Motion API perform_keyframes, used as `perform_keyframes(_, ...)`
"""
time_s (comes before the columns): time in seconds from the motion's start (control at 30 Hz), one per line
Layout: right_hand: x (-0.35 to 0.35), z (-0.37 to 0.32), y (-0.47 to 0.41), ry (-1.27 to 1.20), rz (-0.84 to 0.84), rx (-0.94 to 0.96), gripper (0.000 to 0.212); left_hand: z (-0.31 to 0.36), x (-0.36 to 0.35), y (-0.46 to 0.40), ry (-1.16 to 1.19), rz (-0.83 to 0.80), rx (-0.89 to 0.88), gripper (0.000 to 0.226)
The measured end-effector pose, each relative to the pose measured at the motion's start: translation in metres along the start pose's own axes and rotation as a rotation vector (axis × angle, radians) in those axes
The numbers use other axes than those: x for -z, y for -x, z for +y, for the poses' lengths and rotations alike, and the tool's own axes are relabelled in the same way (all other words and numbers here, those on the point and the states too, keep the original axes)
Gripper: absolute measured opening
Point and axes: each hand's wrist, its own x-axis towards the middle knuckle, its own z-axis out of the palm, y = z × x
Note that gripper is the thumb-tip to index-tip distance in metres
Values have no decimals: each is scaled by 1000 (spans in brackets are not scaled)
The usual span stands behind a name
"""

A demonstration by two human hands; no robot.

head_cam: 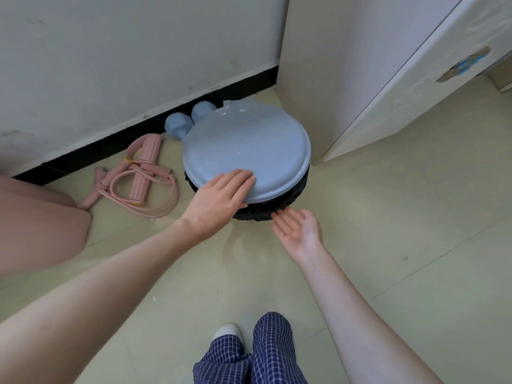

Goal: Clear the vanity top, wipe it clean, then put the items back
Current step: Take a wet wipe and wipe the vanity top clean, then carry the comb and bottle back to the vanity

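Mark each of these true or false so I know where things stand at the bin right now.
1. The left hand lies flat on the blue-grey lid. True.
2. The right hand grips a cloth. False: it is open, palm up and empty, beside the black bin liner.
3. The lid is off and lying on the floor. False: it sits on top of the bin.
4. A pink resistance band lies on the floor left of the bin. True.
5. Two blue dumbbells rest against the wall behind the bin. True.
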Motion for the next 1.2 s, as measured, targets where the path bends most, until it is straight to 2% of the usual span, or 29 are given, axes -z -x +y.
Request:
perform_keyframes(0.07,23,8,-4,-10,51,-11,43,12,-28,14,-32,-10,21,36)
perform_keyframes(0.23,63,11,-8,-46,117,-20,40,42,-60,35,-42,-309,193,74)
perform_keyframes(0.4,59,3,14,-11,118,10,30,34,-31,21,-61,-362,124,73)
perform_keyframes(0.47,50,1,31,286,149,147,25,33,-6,12,-73,-364,98,71)
perform_keyframes(0.57,41,-3,68,1086,203,669,38,38,41,-6,-68,-322,67,71)
perform_keyframes(0.6,38,-6,82,1263,193,823,44,41,59,-12,-64,-305,55,71)
perform_keyframes(0.67,29,-13,114,1477,196,1018,50,50,94,-24,-53,-281,32,69)
perform_keyframes(0.77,24,-26,161,1661,287,1197,57,65,148,-39,-40,-265,-4,62)
perform_keyframes(0.83,24,-41,199,1724,386,1247,58,77,187,-51,-28,-260,-30,63)
perform_keyframes(0.93,28,-68,264,1742,508,1202,56,97,252,-74,-7,-241,-83,69)
perform_keyframes(1.2,89,-135,431,1579,959,1218,58,206,407,-151,79,-94,-376,70)
